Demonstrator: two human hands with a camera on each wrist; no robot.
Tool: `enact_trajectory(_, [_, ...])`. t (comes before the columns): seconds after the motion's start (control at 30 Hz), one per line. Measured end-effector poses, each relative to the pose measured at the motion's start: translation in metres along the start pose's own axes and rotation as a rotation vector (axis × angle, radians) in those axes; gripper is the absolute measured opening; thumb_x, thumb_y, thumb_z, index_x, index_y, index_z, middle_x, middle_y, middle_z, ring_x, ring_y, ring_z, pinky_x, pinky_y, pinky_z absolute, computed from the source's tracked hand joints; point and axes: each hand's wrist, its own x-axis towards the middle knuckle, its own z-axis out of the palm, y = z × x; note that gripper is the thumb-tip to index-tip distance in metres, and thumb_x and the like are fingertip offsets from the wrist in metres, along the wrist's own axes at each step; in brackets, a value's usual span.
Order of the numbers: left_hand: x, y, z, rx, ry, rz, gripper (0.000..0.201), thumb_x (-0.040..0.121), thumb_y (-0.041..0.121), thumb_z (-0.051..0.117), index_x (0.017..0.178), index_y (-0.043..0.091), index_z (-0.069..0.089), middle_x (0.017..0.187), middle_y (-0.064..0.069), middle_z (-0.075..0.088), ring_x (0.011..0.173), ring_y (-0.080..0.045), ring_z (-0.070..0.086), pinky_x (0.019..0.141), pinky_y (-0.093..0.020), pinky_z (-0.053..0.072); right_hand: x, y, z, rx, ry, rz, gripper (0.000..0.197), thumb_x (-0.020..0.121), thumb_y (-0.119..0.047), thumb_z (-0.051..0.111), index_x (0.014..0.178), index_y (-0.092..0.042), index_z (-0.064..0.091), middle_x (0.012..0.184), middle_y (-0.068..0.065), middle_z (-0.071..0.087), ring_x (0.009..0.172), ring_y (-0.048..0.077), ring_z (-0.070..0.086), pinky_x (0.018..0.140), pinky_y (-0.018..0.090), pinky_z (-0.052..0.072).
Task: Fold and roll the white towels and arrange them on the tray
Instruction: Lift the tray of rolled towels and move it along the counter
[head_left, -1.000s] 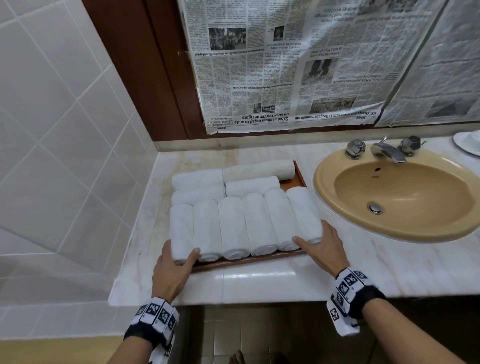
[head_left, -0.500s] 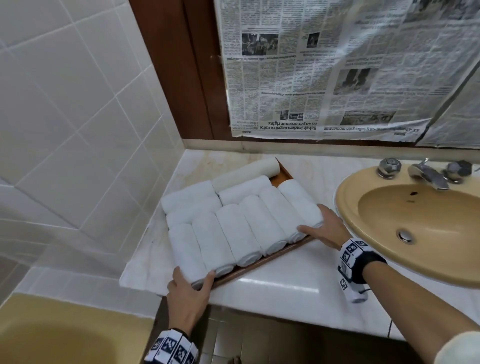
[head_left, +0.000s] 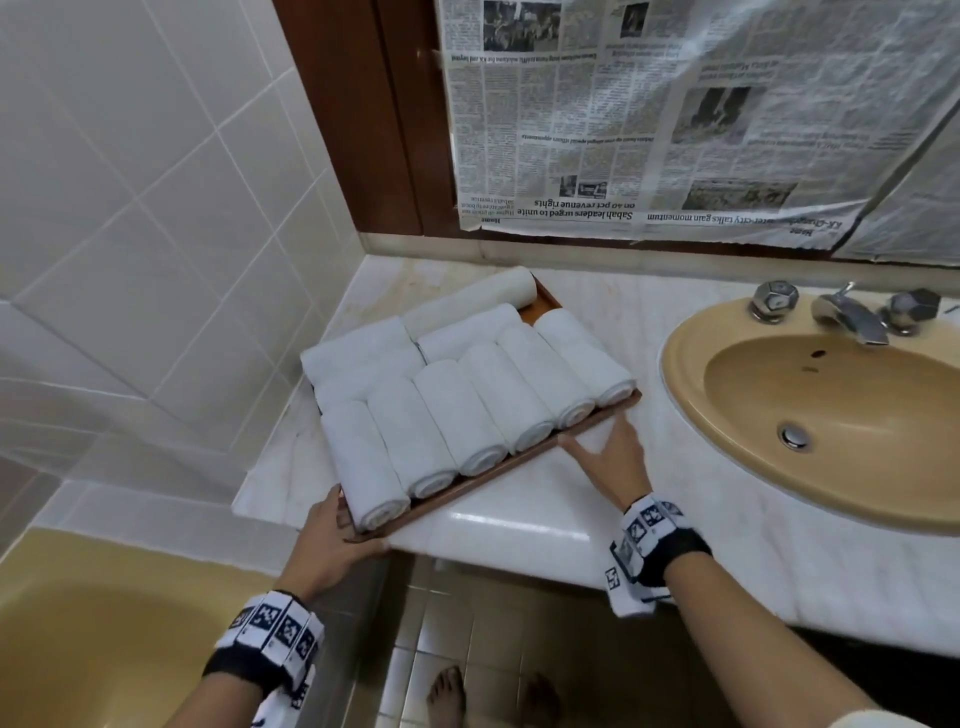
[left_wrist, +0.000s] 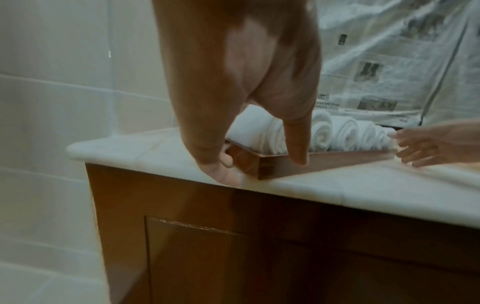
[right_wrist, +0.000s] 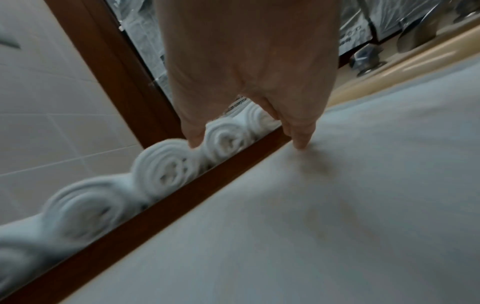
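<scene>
A wooden tray (head_left: 493, 474) lies at an angle on the marble counter, its near-left corner at the counter's front edge. Several rolled white towels (head_left: 457, 410) fill it, a front row with spiral ends facing me and more rolls behind. My left hand (head_left: 358, 527) grips the tray's near-left corner, thumb along the front wall and fingers curled on the side wall (left_wrist: 241, 158). My right hand (head_left: 597, 441) is spread with straight fingers at the front wall's right end. In the right wrist view its thumb touches a towel end (right_wrist: 166, 164) and a finger rests on the counter beside the tray (right_wrist: 207, 181).
A tan sink (head_left: 675, 364) with a chrome faucet (head_left: 852, 317) sits right of the tray. Tiled wall closes the left side, and newspaper (head_left: 649, 130) covers the mirror behind. A yellow bathtub (head_left: 104, 649) lies below left, past the counter's corner. Bare feet stand on the floor.
The tray has swung from square to angled, its near-left corner coming to the counter's edge. My right hand slid from the rightmost towel's side to the front wall. The view shifted left.
</scene>
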Motion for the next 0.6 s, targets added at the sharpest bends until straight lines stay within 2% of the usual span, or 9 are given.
enact_trajectory(0.03, [0.004, -0.006, -0.002, 0.029, 0.008, 0.006, 0.094, 0.051, 0.032, 0.099, 0.130, 0.019, 0.049, 0.115, 0.006, 0.065, 0.103, 0.000, 0.066, 0.088, -0.028, 0.058, -0.012, 0.001, 0.012, -0.011, -0.026, 0.002, 0.118, 0.067, -0.072, 0.071, 0.154, -0.010, 0.020, 0.154, 0.011, 0.034, 0.141, 0.026, 0.033, 0.117, 0.041, 0.030])
enact_trajectory(0.1, [0.019, -0.022, -0.006, 0.088, 0.012, 0.003, 0.108, 0.042, 0.060, 0.096, 0.133, 0.030, 0.046, 0.122, 0.002, 0.061, 0.114, -0.015, 0.061, 0.095, -0.045, 0.055, -0.030, -0.001, 0.034, -0.058, -0.082, -0.025, 0.116, 0.073, -0.067, 0.071, 0.156, -0.009, 0.014, 0.159, 0.010, 0.025, 0.145, 0.025, 0.025, 0.120, 0.039, 0.023])
enact_trajectory(0.13, [0.027, -0.033, -0.006, 0.109, 0.019, 0.010, 0.113, 0.039, 0.066, 0.094, 0.134, 0.031, 0.044, 0.124, 0.001, 0.058, 0.115, -0.020, 0.059, 0.097, -0.049, 0.053, -0.038, -0.005, 0.044, -0.091, -0.115, -0.040, 0.114, 0.077, -0.063, 0.071, 0.156, -0.007, 0.012, 0.161, 0.011, 0.020, 0.147, 0.025, 0.021, 0.121, 0.038, 0.020])
enact_trajectory(0.17, [0.029, -0.033, -0.006, 0.134, 0.019, 0.018, 0.117, 0.037, 0.066, 0.093, 0.136, 0.029, 0.042, 0.123, 0.000, 0.055, 0.115, -0.024, 0.058, 0.098, -0.050, 0.052, -0.044, -0.010, 0.051, -0.117, -0.134, -0.052, 0.113, 0.079, -0.062, 0.070, 0.156, -0.005, 0.010, 0.162, 0.012, 0.017, 0.148, 0.026, 0.018, 0.121, 0.039, 0.019])
enact_trajectory(0.23, [0.019, -0.010, -0.009, 0.196, 0.022, 0.055, 0.122, 0.039, 0.058, 0.096, 0.140, 0.021, 0.039, 0.121, -0.002, 0.047, 0.117, -0.028, 0.052, 0.102, -0.050, 0.048, -0.055, -0.019, 0.063, -0.162, -0.137, -0.060, 0.112, 0.082, -0.063, 0.066, 0.156, -0.002, 0.008, 0.163, 0.014, 0.013, 0.149, 0.028, 0.014, 0.122, 0.039, 0.016])
enact_trajectory(0.33, [0.017, 0.001, -0.013, 0.203, -0.010, 0.076, 0.120, 0.050, 0.042, 0.097, 0.146, 0.017, 0.030, 0.125, -0.008, 0.043, 0.116, -0.026, 0.044, 0.107, -0.047, 0.041, -0.065, -0.031, 0.077, -0.204, -0.106, -0.038, 0.113, 0.083, -0.064, 0.063, 0.155, 0.000, 0.004, 0.163, 0.016, 0.009, 0.150, 0.028, 0.009, 0.123, 0.039, 0.012])
enact_trajectory(0.4, [0.019, 0.000, -0.015, 0.171, -0.019, 0.095, 0.124, 0.053, 0.041, 0.097, 0.149, 0.019, 0.023, 0.129, -0.011, 0.040, 0.115, -0.024, 0.041, 0.110, -0.046, 0.038, -0.070, -0.035, 0.085, -0.235, -0.085, -0.025, 0.115, 0.083, -0.066, 0.062, 0.155, 0.000, 0.002, 0.163, 0.016, 0.007, 0.150, 0.027, 0.008, 0.123, 0.038, 0.010])
enact_trajectory(0.47, [0.020, -0.002, -0.017, 0.168, -0.027, 0.111, 0.129, 0.053, 0.043, 0.097, 0.152, 0.020, 0.018, 0.132, -0.011, 0.036, 0.123, -0.029, 0.042, 0.114, -0.042, 0.035, -0.074, -0.038, 0.093, -0.265, -0.063, -0.011, 0.116, 0.082, -0.069, 0.060, 0.155, 0.001, 0.001, 0.163, 0.017, 0.006, 0.151, 0.027, 0.007, 0.123, 0.039, 0.010])
enact_trajectory(0.6, [0.022, -0.005, -0.019, 0.200, -0.041, 0.138, 0.128, 0.054, 0.047, 0.095, 0.153, 0.018, 0.020, 0.125, -0.005, 0.034, 0.124, -0.031, 0.046, 0.112, -0.037, 0.037, -0.079, -0.049, 0.114, -0.324, -0.011, 0.032, 0.124, 0.078, -0.075, 0.058, 0.154, 0.004, -0.001, 0.163, 0.020, 0.003, 0.151, 0.029, 0.005, 0.123, 0.040, 0.006])
